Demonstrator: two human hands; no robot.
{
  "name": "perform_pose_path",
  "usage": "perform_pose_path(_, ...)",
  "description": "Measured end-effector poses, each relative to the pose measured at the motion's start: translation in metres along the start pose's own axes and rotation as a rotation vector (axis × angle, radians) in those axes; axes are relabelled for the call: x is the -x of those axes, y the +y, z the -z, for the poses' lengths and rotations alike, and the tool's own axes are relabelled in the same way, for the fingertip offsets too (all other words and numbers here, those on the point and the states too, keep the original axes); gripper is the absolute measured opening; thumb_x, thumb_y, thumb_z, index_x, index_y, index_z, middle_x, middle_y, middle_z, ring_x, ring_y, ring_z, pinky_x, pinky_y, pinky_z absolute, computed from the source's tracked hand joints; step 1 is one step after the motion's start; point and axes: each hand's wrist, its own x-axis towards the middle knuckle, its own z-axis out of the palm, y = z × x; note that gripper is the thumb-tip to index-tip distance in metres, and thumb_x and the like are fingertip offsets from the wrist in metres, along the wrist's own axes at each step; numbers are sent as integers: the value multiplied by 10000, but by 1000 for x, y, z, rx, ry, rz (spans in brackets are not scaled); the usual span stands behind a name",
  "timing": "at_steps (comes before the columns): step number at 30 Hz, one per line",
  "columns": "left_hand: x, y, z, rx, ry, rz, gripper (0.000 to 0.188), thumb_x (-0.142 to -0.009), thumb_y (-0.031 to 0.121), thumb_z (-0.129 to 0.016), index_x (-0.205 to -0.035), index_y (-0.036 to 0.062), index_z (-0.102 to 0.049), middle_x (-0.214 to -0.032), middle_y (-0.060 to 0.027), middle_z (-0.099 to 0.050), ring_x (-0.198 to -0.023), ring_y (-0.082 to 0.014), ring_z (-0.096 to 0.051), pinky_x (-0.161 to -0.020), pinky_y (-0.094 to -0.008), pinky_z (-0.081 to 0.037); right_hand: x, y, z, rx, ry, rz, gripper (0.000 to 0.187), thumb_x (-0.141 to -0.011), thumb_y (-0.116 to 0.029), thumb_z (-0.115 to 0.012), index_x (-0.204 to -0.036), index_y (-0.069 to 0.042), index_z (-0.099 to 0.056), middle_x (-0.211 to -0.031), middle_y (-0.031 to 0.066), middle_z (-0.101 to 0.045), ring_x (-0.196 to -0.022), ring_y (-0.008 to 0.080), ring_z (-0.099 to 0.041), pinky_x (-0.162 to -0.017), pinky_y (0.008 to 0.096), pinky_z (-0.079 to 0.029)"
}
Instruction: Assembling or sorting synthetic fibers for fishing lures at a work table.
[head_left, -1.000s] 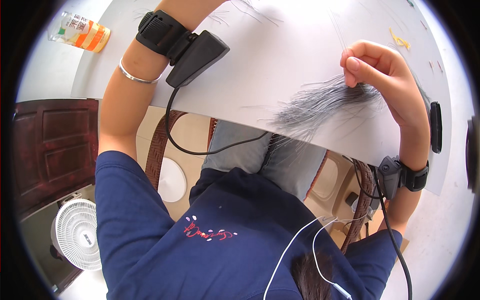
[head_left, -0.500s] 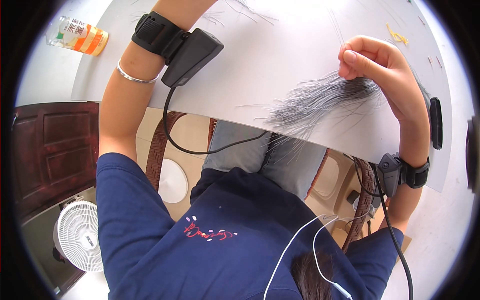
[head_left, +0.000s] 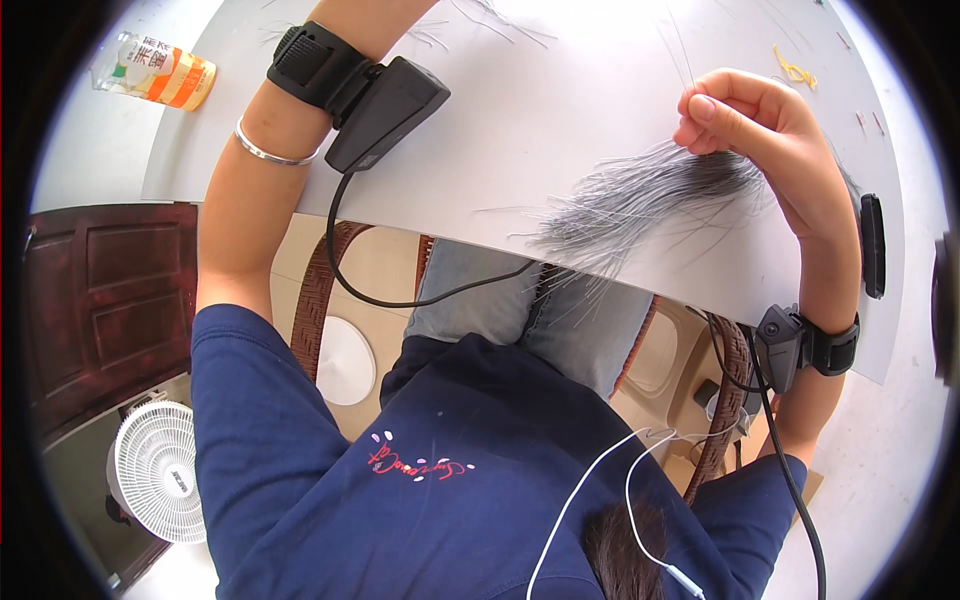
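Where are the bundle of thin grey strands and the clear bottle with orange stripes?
Bundle of thin grey strands (head_left: 645, 195), head view: its fanned middle.
Clear bottle with orange stripes (head_left: 158, 72), head view: on its label.

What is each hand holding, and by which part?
Right hand: thin strands, pinched at their lower visible end by the fingertips. Left hand: out of view, cannot tell.

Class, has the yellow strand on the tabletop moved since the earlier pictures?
No. Judged against a small red sliver to its right, the yellow strand keeps its place on the tabletop; both drift together slightly in view.
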Motion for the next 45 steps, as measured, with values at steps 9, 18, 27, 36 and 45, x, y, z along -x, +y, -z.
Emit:
perform_pose_path(9,-3,-3,6,-11,6,-28,218,-951,70,-559,-1146,-16,-515,-1295,-177,-573,-1103,-254,-572,-831,-276,-502,0,1,0,-2,4,-3,311,-878,-313,-715,-989,-23,-730,-855,106,-732,-808,160,-722,-786,266,-572)
perform_pose_path(18,-15,-1,13,132,138,25,224,-961,54,-559,-1149,-54,-508,-1030,-136,-558,-1003,-243,-579,-922,-360,-506,2,0,-4,12,-35,17,233,-925,-274,-667,-942,-44,-703,-776,58,-696,-750,123,-679,-758,248,-548)
perform_pose_path(27,-14,2,12,231,63,-32,220,-953,30,-584,-1163,-26,-547,-1090,-118,-588,-980,-215,-591,-954,-359,-499,0,-2,0,-23,-106,8,245,-915,-254,-691,-972,-16,-714,-840,70,-714,-785,124,-698,-759,224,-554)
perform_pose_path(36,-28,11,39,87,162,-33,205,-908,63,-679,-1101,40,-613,-1003,-58,-609,-909,-138,-582,-773,-264,-489,0,-2,-2,19,-61,40,248,-912,-260,-693,-979,-23,-716,-833,67,-712,-782,112,-689,-719,204,-540)
perform_pose_path(45,-24,91,128,-1868,636,-192,715,-745,312,-781,-1331,-15,-534,-1252,-168,-630,-1106,-260,-622,-922,-347,-502,6,-7,-1,586,18,193,150,-850,-212,-722,-944,-95,-717,-863,-8,-685,-723,117,-558,-647,253,-445)
